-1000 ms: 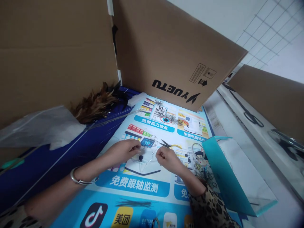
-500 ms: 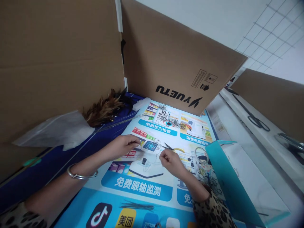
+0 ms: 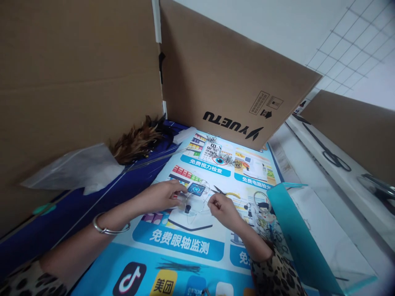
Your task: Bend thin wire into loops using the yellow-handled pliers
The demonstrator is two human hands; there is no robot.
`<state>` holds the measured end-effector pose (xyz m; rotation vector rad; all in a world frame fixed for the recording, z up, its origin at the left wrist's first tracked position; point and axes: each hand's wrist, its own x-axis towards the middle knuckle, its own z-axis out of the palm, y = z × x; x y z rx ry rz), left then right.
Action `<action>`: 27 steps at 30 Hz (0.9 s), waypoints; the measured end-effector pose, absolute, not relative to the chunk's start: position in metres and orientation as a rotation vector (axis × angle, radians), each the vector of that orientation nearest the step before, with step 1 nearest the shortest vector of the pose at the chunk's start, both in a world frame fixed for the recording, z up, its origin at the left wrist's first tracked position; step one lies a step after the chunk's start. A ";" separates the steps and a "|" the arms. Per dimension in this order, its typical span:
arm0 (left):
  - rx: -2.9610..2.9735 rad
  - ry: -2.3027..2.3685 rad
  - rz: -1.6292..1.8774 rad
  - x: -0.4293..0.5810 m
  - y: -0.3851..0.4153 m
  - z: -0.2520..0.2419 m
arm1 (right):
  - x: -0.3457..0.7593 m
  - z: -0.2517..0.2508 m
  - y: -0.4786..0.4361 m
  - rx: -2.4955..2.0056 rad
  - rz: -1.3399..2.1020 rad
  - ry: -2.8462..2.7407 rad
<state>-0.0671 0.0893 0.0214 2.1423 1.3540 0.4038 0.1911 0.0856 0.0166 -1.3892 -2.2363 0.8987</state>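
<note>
Between my hands a thin wire piece with fine loops shows faintly over the printed sheet. My left hand is at its left side, fingers bent and thumb a little apart from them; whether it touches the wire is too fine to tell. On the right, my right hand is pinched closed at the wire's edge. Pliers with a yellow handle lie just beyond my right hand. A bunch of thin dark strips rests on the sheet nearer to me.
Cardboard walls stand behind and left. Brown feathers and a plastic bag lie at left. Small wire pieces sit at the back. A teal-edged box is at right, with scissors beyond.
My left hand has shifted slightly right and down, and its fingers have spread from a pinch. My right hand has hardly moved and remains pinched.
</note>
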 end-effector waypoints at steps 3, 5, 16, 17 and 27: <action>2.193 1.369 0.402 -0.064 0.088 0.020 | 0.191 0.016 0.086 -1.380 0.893 -2.239; 2.203 1.387 0.397 -0.063 0.087 0.019 | 0.192 0.015 0.086 -1.364 0.887 -2.238; 2.314 1.258 0.533 -0.060 0.082 0.019 | 0.192 0.010 0.087 -1.289 0.863 -2.247; 2.325 1.259 0.544 -0.059 0.081 0.020 | 0.192 0.010 0.087 -1.285 0.859 -2.249; 2.559 1.061 0.379 -0.040 0.056 0.042 | 0.192 0.008 0.089 -1.255 0.831 -2.238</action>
